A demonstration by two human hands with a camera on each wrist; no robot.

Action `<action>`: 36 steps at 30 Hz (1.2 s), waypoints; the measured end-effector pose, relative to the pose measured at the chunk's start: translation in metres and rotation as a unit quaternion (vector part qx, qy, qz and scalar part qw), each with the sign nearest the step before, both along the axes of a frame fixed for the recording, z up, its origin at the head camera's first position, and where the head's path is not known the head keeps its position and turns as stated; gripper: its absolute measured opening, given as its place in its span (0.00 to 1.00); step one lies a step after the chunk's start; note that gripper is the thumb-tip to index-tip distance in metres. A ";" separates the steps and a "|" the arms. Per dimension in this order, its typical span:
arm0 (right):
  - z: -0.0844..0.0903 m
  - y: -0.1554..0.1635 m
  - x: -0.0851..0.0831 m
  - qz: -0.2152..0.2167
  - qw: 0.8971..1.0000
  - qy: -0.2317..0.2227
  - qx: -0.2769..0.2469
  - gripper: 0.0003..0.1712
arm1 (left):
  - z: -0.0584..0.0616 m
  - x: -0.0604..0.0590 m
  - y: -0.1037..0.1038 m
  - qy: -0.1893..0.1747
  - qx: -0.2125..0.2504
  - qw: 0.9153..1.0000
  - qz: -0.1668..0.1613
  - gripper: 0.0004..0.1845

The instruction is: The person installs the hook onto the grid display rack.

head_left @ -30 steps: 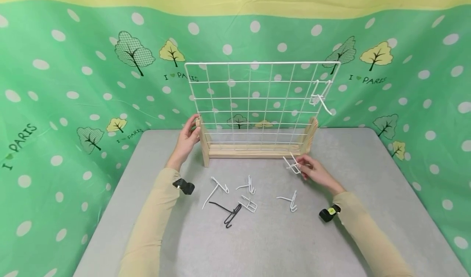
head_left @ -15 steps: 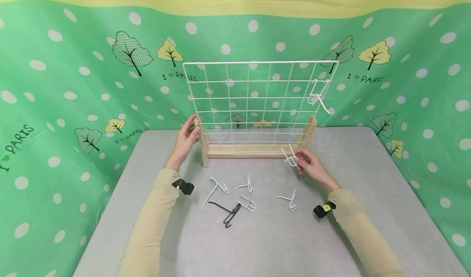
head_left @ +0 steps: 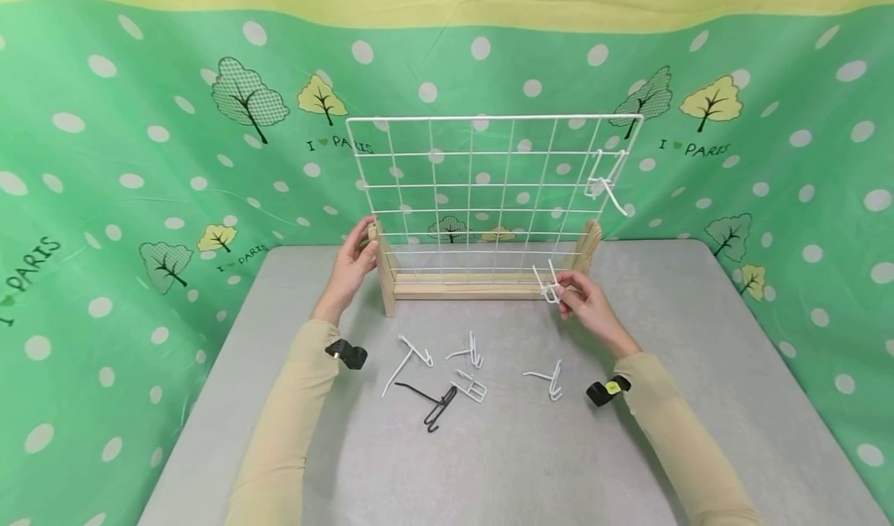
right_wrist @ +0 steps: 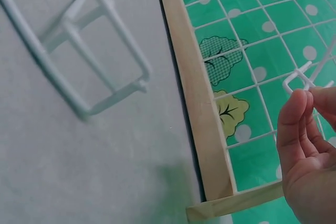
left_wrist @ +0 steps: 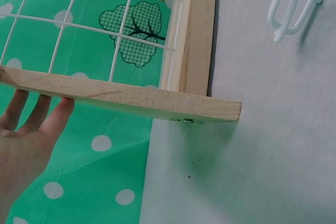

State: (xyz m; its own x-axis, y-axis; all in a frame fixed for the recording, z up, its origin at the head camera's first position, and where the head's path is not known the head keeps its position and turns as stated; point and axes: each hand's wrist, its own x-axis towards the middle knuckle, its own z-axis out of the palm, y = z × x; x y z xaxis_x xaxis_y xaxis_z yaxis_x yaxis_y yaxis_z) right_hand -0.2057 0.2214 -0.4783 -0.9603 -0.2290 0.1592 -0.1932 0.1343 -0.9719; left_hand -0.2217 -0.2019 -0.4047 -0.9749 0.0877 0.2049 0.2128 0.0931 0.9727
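Observation:
A white wire grid stands upright in a wooden stand at the back of the grey table. My left hand holds the stand's left upright; in the left wrist view its fingers lie behind the wooden foot. My right hand pinches a small white wire hook just in front of the stand's right end. In the right wrist view the hook sits at the fingertips, close to the grid wires. One white hook hangs on the grid's upper right.
Loose hooks lie on the table in front of the stand: white ones and a black one. A green spotted cloth backs the table on three sides.
My right hand has risen and moved left toward the stand's right end, carrying the white hook. The left hand has stayed on the upright.

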 end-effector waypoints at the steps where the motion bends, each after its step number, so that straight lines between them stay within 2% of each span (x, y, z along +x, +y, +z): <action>1: 0.001 -0.001 0.000 -0.001 1.000 -0.002 0.000 0.14 | 0.000 0.000 0.000 0.000 0.000 1.000 0.000 0.27; 8: 0.017 -0.009 0.002 -0.002 1.000 -0.003 -0.008 0.09 | 0.001 0.001 -0.001 -0.003 -0.001 1.000 0.000 0.27; 12: 0.024 -0.013 0.002 -0.004 1.000 0.009 -0.012 0.10 | 0.001 0.001 0.000 -0.001 -0.005 1.000 0.003 0.27; 17: 0.016 -0.017 -0.006 -0.018 0.999 0.022 -0.030 0.13 | 0.001 0.001 0.000 -0.004 -0.006 1.000 0.001 0.27; 21: 0.012 -0.022 -0.011 -0.038 0.998 0.025 -0.040 0.12 | 0.001 0.001 0.000 -0.006 -0.006 1.000 0.001 0.27; 27: 0.007 -0.025 -0.016 -0.057 0.996 0.008 -0.061 0.12 | 0.000 0.000 0.000 -0.007 -0.003 1.000 -0.001 0.27; 36: 0.003 -0.026 -0.023 -0.071 0.995 -0.010 -0.064 0.14 | -0.001 -0.001 -0.001 -0.003 -0.005 1.000 0.000 0.27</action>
